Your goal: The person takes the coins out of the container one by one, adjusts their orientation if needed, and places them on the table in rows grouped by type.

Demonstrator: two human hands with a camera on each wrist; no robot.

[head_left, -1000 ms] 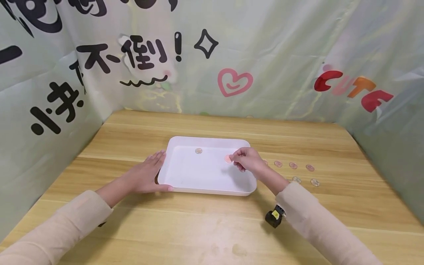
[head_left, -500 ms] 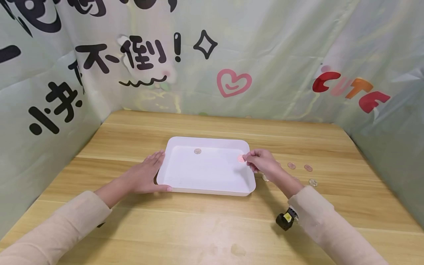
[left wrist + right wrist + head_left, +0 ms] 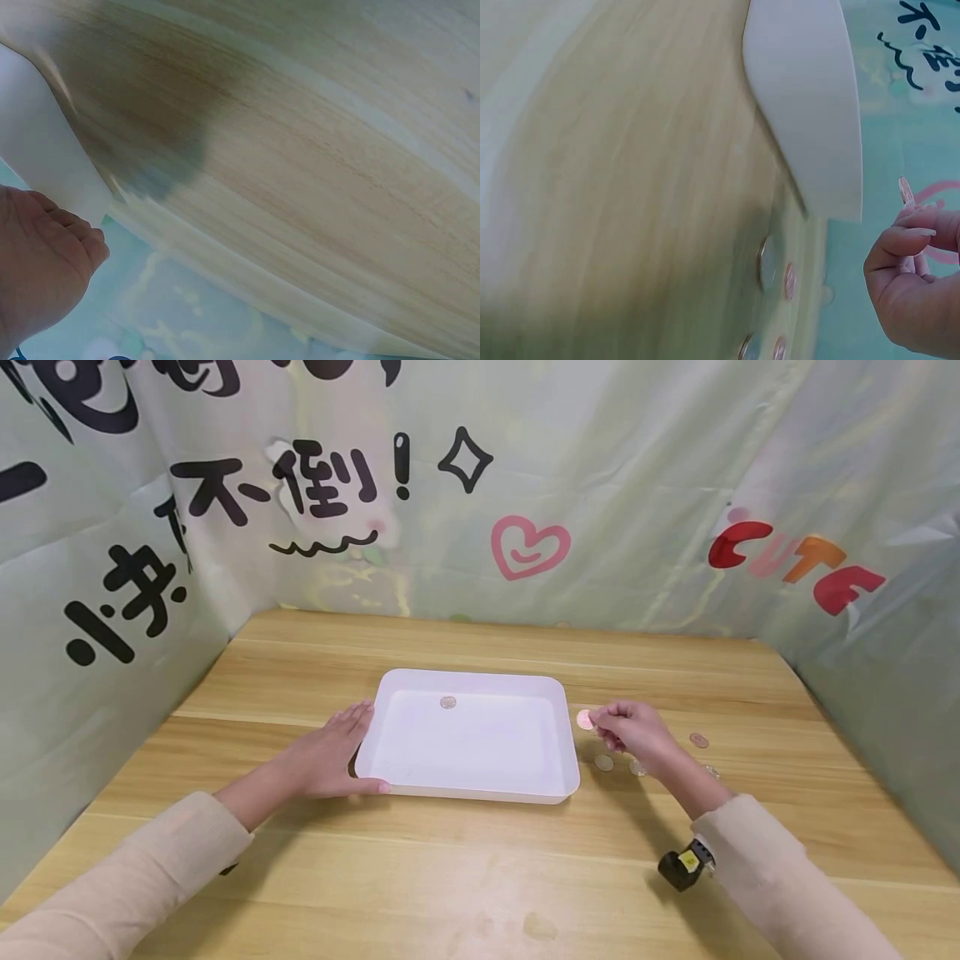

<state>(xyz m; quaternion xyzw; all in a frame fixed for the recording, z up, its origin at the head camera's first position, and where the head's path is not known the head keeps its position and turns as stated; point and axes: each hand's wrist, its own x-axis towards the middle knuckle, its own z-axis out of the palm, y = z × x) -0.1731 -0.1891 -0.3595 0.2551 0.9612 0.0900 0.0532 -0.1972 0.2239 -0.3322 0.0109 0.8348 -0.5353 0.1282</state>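
In the head view my right hand (image 3: 633, 731) pinches a pinkish coin (image 3: 585, 720) between thumb and fingertips, just past the right edge of a white tray (image 3: 472, 752). The right wrist view shows the held coin (image 3: 906, 190) nearly edge-on, sticking out from the fingertips. My left hand (image 3: 326, 758) rests against the tray's left side, fingers extended along the wall and thumb at the front rim. One coin (image 3: 447, 702) lies inside the tray near its back. Below the right hand, a silvery coin (image 3: 603, 763) lies on the table, with another silvery coin (image 3: 637, 767) beside it.
Farther right on the wooden table (image 3: 465, 877) are a pinkish coin (image 3: 699, 741) and a silvery coin (image 3: 712, 772), partly behind the right forearm. A printed cloth backdrop (image 3: 637, 485) encloses the table's back and sides. A small black camera (image 3: 682, 867) hangs at the right wrist.
My right hand has moved right with the pinkish coin, from over the tray to beyond its right edge. The left hand and the tray have stayed in place.
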